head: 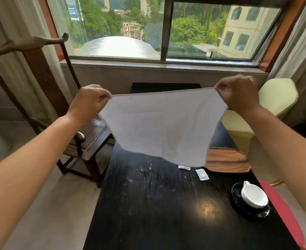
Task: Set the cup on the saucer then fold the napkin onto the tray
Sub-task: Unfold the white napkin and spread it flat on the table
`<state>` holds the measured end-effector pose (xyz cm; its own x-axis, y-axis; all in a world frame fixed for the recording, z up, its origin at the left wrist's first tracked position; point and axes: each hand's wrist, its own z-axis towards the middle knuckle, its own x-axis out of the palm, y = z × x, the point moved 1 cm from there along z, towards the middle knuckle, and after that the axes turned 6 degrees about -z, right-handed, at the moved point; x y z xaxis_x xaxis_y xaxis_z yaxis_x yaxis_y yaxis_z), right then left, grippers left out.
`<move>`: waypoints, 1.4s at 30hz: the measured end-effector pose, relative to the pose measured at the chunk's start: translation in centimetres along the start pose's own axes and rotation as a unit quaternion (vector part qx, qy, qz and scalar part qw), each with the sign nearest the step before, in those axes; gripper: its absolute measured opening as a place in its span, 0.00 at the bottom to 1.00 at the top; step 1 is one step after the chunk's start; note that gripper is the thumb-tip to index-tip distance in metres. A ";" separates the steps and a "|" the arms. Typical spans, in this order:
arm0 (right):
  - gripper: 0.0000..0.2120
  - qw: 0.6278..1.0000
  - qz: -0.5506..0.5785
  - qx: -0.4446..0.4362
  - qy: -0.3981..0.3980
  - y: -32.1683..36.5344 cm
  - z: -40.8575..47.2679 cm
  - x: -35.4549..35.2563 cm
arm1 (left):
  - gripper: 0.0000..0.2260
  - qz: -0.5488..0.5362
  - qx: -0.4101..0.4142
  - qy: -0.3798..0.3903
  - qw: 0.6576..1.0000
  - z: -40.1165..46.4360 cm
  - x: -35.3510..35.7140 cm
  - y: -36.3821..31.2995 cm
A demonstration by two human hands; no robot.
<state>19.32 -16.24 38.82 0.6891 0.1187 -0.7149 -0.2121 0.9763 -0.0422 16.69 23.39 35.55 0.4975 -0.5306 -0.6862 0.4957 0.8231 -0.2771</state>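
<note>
Dark table (148, 204) by window. Cup (254, 195) on saucer (238, 204), near right. Left hand (89, 101), right hand (238, 92) pinching napkin (163, 127) corners, spread taut for folding. Tray (228, 160) beyond, bare.

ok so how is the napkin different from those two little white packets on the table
The napkin is large and hangs spread open in the air, with the left hand and the right hand each pinching a top corner. The two packets are small and lie flat on the black table, with nothing touching them. The napkin is cloth with a hemmed edge, while what the packets are made of is unclear. Both are white.
</note>
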 end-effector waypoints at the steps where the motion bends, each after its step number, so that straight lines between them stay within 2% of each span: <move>1: 0.08 1.000 0.000 -0.006 -0.011 0.1 -0.8 0.2 | 0.04 0.001 0.007 -0.010 1.000 -1.0 0.0 -0.1; 5: 0.08 1.000 0.016 -0.018 -0.016 0.7 -6.0 0.4 | 0.04 -0.003 0.002 0.001 1.000 -8.0 1.0 -0.3; 9: 0.06 0.995 0.091 -0.042 0.010 2.1 -14.5 1.2 | 0.04 -0.006 -0.027 0.070 0.997 -16.9 3.1 -0.5; 14: 0.11 0.983 0.137 -0.081 0.094 3.2 -27.4 3.6 | 0.04 0.003 -0.091 0.169 0.981 -27.8 6.9 -1.8; 16: 0.14 0.977 0.139 -0.092 0.131 3.5 -32.8 5.4 | 0.12 0.001 -0.112 0.203 0.973 -32.4 9.0 -2.0; 18: 0.15 0.971 0.136 -0.096 0.173 4.0 -37.9 7.5 | 0.07 -0.006 -0.137 0.236 0.962 -36.9 11.2 -2.1; 19: 0.15 0.968 0.131 -0.097 0.189 4.2 -40.4 8.8 | 0.03 -0.005 -0.146 0.245 0.959 -39.0 12.3 -2.1; 22: 0.09 0.956 0.113 -0.084 0.259 4.6 -47.3 11.8 | 0.07 -0.015 -0.198 0.280 0.939 -44.7 15.0 -2.8; 26: 0.05 0.949 0.113 -0.021 0.293 4.9 -51.9 12.5 | 0.06 -0.015 -0.220 0.252 0.942 -48.3 16.3 -3.9; 30: 0.06 0.961 0.111 -0.022 0.253 4.9 -53.3 12.1 | 0.01 -0.004 -0.203 0.208 0.957 -49.5 16.6 -4.1; 33: 0.11 0.967 0.113 -0.031 0.227 4.7 -54.5 12.0 | 0.11 -0.013 -0.194 0.191 0.962 -50.5 16.4 -4.2; 35: 0.14 0.968 0.114 -0.026 0.222 4.6 -55.2 11.7 | 0.12 -0.014 -0.189 0.181 0.965 -51.2 16.2 -4.4; 42: 0.12 0.964 0.122 -0.024 0.234 4.5 -56.8 10.5 | 0.09 -0.012 -0.159 0.170 0.972 -53.4 15.4 -5.2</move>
<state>-13.79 -20.88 -8.51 0.2291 0.2379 -0.9439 -0.3673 0.9191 0.1425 -16.27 21.71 -9.46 0.1968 -0.4975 -0.8449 0.2329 0.8608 -0.4526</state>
